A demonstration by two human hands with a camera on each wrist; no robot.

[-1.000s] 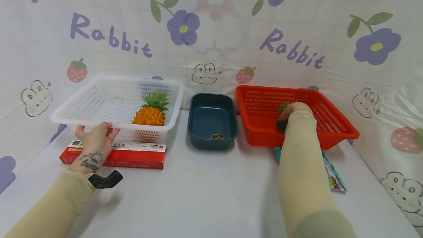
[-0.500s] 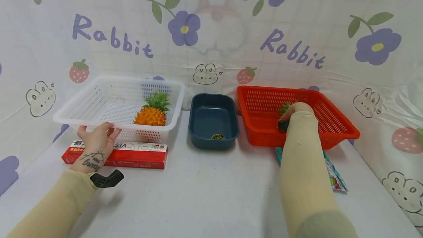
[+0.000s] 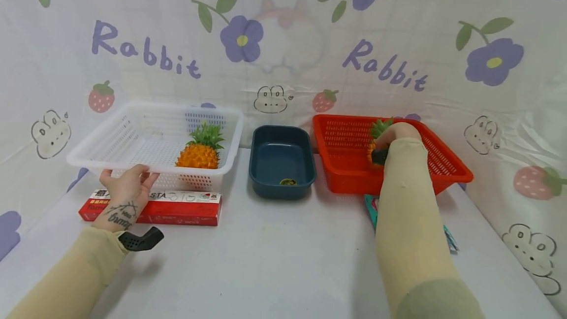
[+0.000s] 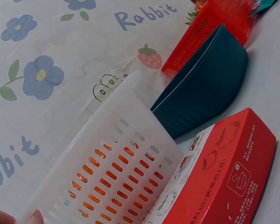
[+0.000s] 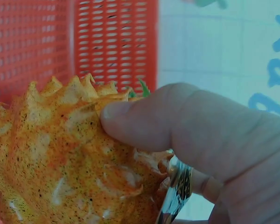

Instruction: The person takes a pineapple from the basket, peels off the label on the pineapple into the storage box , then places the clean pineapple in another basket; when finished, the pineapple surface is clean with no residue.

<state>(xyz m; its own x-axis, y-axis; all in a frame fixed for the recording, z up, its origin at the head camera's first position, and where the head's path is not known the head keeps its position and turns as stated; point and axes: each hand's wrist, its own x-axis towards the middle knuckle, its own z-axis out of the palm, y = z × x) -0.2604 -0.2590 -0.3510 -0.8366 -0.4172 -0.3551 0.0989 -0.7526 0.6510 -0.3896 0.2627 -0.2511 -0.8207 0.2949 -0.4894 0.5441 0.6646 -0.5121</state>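
My left hand [image 3: 128, 188] holds the front rim of a white plastic basket [image 3: 155, 168], its fingertips also at the rim in the left wrist view. In this basket lies an orange toy pineapple [image 3: 198, 155] with green leaves. My right hand [image 3: 400, 132] reaches into a red plastic basket [image 3: 354, 183] and grips another pineapple [image 3: 378, 129]. In the right wrist view, the thumb presses on this pineapple's spiky orange skin [image 5: 70, 149], and a shiny silver strip [image 5: 177, 186] shows beside the fingers.
A dark blue bin [image 3: 282, 190] with a round black-and-gold piece [image 3: 288, 181] in it stands between the baskets. A red-and-white pasta box [image 3: 186, 213] lies before the white basket. Partly under the right forearm is a teal packet [image 3: 371, 210]. Printed cloth hangs behind.
My right hand has risen slightly inside the red basket, and more of its pineapple shows. My left hand keeps its hold on the white basket. The head view has shifted slightly.
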